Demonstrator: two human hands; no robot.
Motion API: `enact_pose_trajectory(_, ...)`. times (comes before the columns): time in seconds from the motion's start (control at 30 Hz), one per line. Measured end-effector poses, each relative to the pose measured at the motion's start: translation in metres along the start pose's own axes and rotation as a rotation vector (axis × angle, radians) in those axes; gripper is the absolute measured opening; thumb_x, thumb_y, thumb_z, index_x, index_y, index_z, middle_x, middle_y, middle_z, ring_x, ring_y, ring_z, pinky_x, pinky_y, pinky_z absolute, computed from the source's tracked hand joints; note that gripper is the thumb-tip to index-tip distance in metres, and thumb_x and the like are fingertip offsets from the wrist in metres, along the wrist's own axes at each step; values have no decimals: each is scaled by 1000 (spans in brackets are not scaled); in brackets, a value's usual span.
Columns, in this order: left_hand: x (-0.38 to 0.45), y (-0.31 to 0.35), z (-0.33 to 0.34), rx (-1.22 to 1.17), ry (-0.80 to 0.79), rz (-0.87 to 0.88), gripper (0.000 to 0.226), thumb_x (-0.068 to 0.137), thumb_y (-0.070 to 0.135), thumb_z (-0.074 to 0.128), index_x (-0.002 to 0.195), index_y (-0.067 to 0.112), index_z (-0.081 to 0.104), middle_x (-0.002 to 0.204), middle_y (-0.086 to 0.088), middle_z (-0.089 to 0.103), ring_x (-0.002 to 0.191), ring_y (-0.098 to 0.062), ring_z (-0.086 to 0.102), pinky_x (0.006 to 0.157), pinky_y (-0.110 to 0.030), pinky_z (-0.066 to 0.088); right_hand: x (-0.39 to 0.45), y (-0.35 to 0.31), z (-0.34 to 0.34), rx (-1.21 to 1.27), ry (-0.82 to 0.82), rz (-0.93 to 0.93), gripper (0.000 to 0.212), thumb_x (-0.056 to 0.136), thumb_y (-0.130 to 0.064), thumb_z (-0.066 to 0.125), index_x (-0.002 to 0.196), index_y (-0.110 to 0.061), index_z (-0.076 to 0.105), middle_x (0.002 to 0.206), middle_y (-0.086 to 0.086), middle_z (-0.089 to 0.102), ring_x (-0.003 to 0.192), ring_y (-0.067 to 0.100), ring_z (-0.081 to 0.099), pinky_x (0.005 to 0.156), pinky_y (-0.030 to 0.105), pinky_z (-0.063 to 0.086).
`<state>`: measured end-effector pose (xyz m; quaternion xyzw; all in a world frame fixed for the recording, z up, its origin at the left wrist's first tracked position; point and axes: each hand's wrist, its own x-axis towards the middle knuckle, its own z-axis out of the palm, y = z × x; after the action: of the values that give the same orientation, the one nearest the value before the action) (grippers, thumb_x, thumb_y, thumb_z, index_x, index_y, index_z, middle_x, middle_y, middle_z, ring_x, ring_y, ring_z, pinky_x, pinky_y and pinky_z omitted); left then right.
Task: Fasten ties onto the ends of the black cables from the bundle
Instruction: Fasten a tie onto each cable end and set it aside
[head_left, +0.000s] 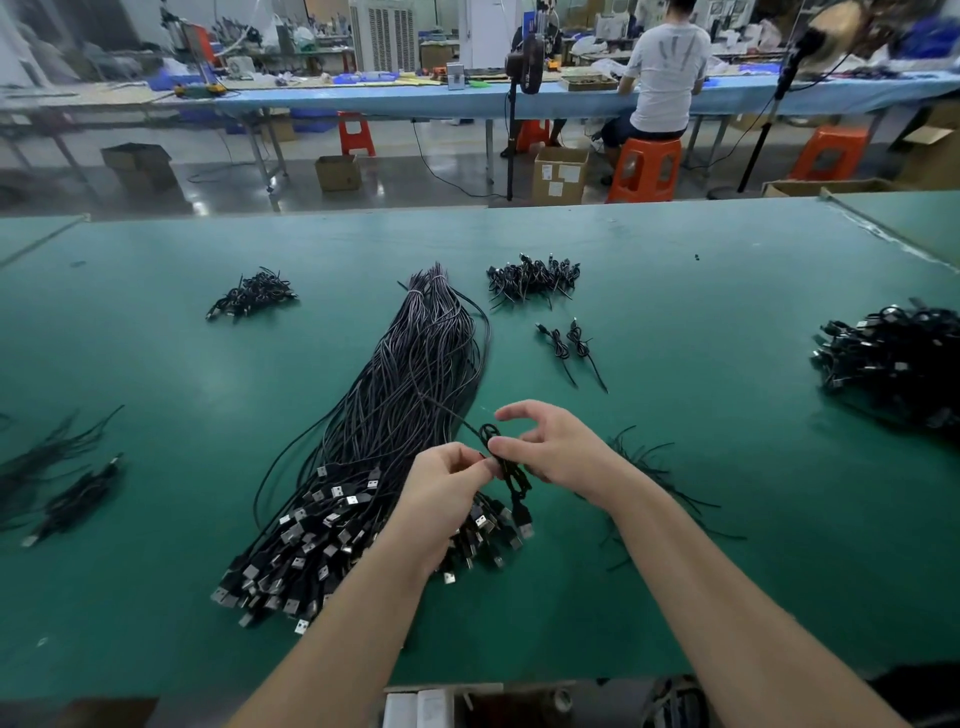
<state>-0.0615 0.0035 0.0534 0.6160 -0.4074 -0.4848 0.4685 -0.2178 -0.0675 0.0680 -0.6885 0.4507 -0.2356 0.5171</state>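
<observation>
both hands, left hand (449, 475) and right hand (553, 447), pinch one folded cable (506, 467) above the bundle (395, 415), probably so it stays coiled for the tie

Tie (485, 457) too small; cable pile (904, 358) edge-cropped

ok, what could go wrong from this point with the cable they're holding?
1. The held cable trails back into the big bundle; pulling it free could drag or tangle neighbouring strands.
2. The left hand and right hand pinch it only by the fingertips above the table, so the coiled loop might spring open before a tie goes on.
3. The loose ties lie under the right forearm and could get swept away.
</observation>
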Motion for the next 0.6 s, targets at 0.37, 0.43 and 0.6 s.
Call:
enact_pose_trajectory(0.37,-8,-12,4,1054,293,1039,13,86,8,63,77,14,56,79,-2,50,80,-25,46,81,-38,34,-3,-4,-1,290,-157,183,14,98,-24,65,99,-12,72,69,5,68,50,10,54,45,22,37)
enact_pose_trajectory(0.43,-9,-9,4,868,288,875,14,88,10,64,78,16,57,82,3,53,83,-18,47,81,-35,34,-3,-3,-2,348,-142,154,16,99,-20,62,104,-9,73,74,9,68,52,12,53,48,24,39)
enact_pose_trajectory(0.6,1,3,-4,139,79,81,15,94,19,69,79,17,67,71,3,62,62,-4,51,60,-19,42,-8,-5,-8,161,-127,-41,33,93,-9,69,120,-27,73,114,1,66,68,11,52,63,27,49)
